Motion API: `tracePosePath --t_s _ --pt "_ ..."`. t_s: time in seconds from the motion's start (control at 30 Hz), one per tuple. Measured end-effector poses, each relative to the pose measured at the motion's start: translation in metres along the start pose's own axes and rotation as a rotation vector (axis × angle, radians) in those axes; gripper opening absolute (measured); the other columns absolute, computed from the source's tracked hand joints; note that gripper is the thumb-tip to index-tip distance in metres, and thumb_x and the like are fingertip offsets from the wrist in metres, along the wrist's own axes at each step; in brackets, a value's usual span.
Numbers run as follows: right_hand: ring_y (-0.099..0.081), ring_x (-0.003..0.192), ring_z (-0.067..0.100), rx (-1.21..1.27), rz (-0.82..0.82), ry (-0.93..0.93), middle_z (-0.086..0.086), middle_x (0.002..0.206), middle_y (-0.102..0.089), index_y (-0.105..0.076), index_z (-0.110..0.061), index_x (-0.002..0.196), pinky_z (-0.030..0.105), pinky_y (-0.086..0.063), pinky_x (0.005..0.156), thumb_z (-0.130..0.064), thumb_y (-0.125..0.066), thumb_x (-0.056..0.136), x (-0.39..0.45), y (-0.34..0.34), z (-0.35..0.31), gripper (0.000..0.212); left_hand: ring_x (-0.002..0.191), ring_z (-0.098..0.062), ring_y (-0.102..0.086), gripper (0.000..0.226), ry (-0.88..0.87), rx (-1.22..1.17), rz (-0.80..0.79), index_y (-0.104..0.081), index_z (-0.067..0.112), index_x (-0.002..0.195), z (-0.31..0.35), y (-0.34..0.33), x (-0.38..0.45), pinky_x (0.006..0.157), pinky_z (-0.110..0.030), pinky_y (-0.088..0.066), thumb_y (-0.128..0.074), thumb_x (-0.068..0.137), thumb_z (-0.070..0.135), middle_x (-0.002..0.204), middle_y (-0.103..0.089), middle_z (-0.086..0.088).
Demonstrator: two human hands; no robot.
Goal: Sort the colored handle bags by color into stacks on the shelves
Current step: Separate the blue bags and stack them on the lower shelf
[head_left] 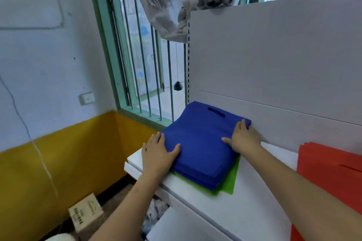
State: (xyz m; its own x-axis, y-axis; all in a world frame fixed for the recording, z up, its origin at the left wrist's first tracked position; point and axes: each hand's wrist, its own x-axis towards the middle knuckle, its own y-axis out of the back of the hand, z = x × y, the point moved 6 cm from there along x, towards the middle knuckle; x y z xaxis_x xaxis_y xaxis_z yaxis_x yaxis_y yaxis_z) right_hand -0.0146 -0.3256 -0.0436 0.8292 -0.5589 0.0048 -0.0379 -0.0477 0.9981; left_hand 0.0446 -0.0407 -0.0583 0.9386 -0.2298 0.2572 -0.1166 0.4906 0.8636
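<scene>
1. The left hand point(156, 152) lies flat against the left edge of the stack of blue bags point(199, 143), fingers straight along its side and thumb stretched out over the top bag; it presses rather than clasps.
2. The right hand point(242, 139) mirrors it on the stack's right edge, fingers straight and pointing toward the back panel, thumb spread inward across the blue surface. Nothing is curled round or pinched by either hand.
3. Between the two hands, the blue bags sit several deep, with the cut-out handle slot point(216, 112) at the far end, beyond the fingertips.
4. Under the stack, a green bag point(230, 182) pokes out on the near-right side, just toward the body from the right hand (how many green ones lie there cannot be told).
5. All of this rests on the white shelf point(254, 197), whose left corner sits just below the left wrist.
6. Well off to the right of the right forearm, red bags point(329, 164) lie on the same shelf, apart from the blue stack.
7. Beyond the left hand stands a green-framed barred window point(137, 64); a small dark pinecone point(177, 85) hangs on a string before it.
</scene>
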Motion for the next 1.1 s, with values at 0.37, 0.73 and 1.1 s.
tracePosePath --t_s 0.37,0.73,1.1 --pt "-0.023 0.145 0.027 -0.286 0.19 -0.018 0.002 0.147 -0.044 -0.046 -0.016 0.138 0.044 -0.02 0.114 -0.035 -0.028 0.105 -0.033 0.001 -0.034 0.041 0.149 -0.015 -0.017 0.051 -0.155 0.013 0.082 -0.048 0.03 0.141 0.004 0.0 -0.002 0.119 -0.055 0.009 -0.031 0.099 0.053 0.154 -0.038 0.009" --pt "-0.063 0.092 0.032 0.654 0.37 -0.053 0.01 0.096 -0.068 -0.067 -0.017 0.092 0.038 -0.051 0.085 -0.032 -0.041 0.102 -0.107 0.056 -0.017 0.031 0.103 -0.019 -0.06 0.009 -0.217 -0.898 -0.37 -0.059 0.022 0.097 0.023 0.047 0.006 0.087 -0.032 -0.049 -0.054 0.095 0.014 0.118 -0.062 -0.007" --pt "-0.065 0.085 0.012 1.372 0.682 -0.159 -0.004 0.092 -0.073 -0.072 -0.021 0.093 0.03 -0.051 0.072 -0.029 -0.052 0.1 -0.213 0.103 0.054 0.022 0.097 -0.027 -0.064 0.047 -0.241 -1.515 -0.835 -0.064 0.03 0.099 0.088 0.055 -0.036 0.072 -0.035 -0.055 -0.066 0.063 -0.001 0.116 -0.059 -0.012"
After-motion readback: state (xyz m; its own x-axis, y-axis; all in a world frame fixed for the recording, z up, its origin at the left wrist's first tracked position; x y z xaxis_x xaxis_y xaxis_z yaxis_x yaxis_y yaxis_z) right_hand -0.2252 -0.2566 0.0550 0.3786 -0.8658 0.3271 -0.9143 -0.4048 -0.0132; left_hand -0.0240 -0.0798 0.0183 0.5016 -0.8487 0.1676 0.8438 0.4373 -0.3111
